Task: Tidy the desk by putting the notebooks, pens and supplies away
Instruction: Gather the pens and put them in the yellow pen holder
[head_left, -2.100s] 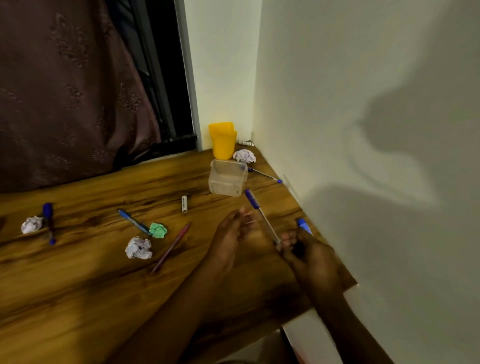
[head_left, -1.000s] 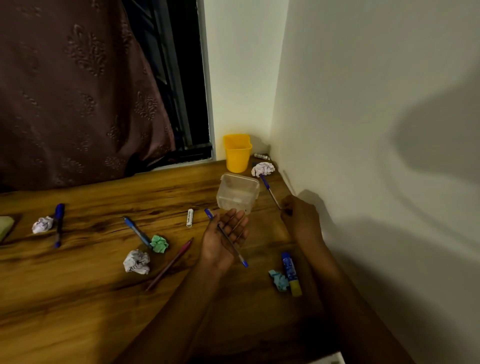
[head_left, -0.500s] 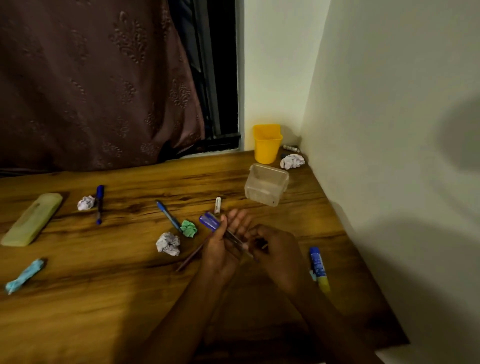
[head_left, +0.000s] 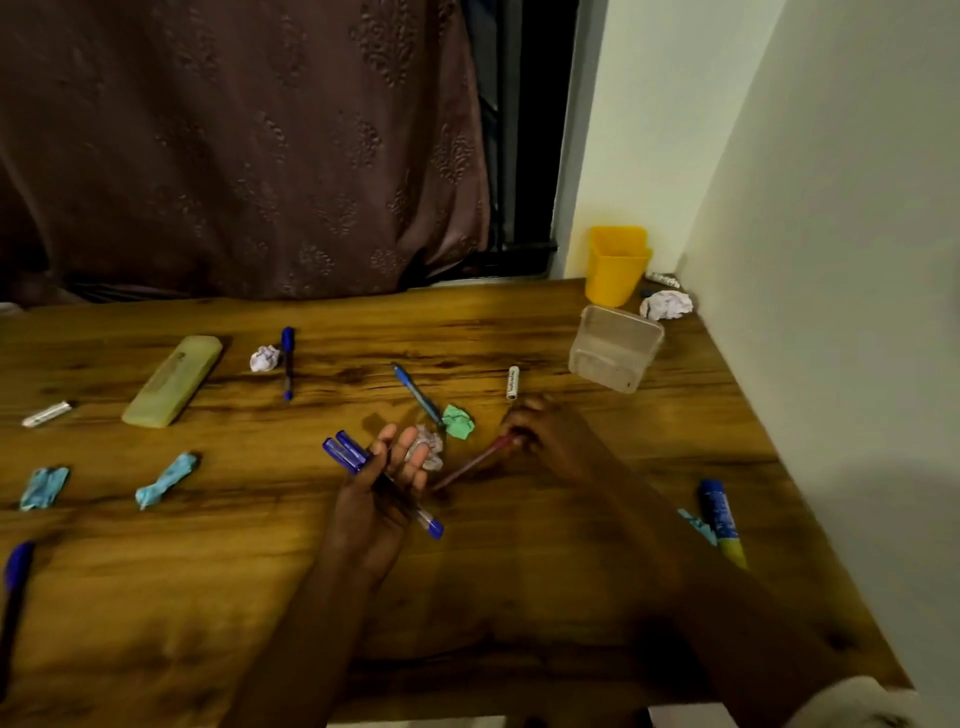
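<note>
Head view, two blue-capped pens (head_left: 347, 452), red pencil (head_left: 470, 465)

Two blue-capped pens (head_left: 347, 453) lie across the left hand (head_left: 379, 501); the right hand (head_left: 550, 436) pinches a red pen (head_left: 470, 465) by its end.
</note>
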